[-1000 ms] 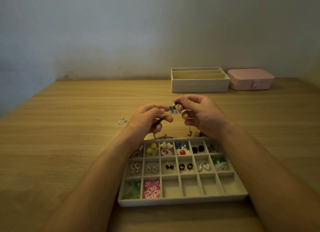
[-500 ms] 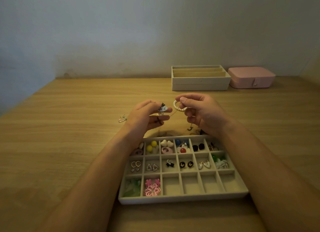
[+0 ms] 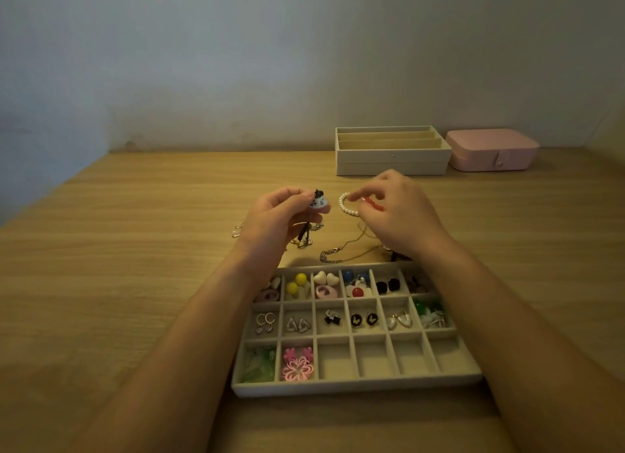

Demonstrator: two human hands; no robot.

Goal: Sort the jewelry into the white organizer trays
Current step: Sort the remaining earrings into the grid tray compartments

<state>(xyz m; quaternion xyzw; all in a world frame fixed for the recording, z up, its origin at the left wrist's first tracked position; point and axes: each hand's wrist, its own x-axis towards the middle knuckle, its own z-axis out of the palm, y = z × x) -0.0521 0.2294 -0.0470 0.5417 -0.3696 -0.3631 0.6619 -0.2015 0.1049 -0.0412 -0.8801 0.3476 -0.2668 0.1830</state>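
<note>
On the left, above the wooden surface (image 3: 135, 249), the left hand (image 3: 274, 219) pinches a small white-and-black charm (image 3: 318, 203). Just to its right, the right hand (image 3: 399, 212) pinches a pearl bracelet (image 3: 346, 206) with red beads. A thin chain (image 3: 329, 253) lies below them, behind the divided white tray (image 3: 355, 386), which holds earrings.

My right hand (image 3: 399, 215) is pinching a loop of glossy, pearl-like white beads (image 3: 345, 206). My left hand (image 3: 274, 222) is holding a small charm (image 3: 319, 203) with a smooth, shiny surface. A thin gold-toned metal chain (image 3: 338, 253) is lying on the matt, grained wood table (image 3: 135, 283). The compartment tray (image 3: 355, 389) is looking soft and matt, and the pink case (image 3: 490, 149) smooth.
</note>
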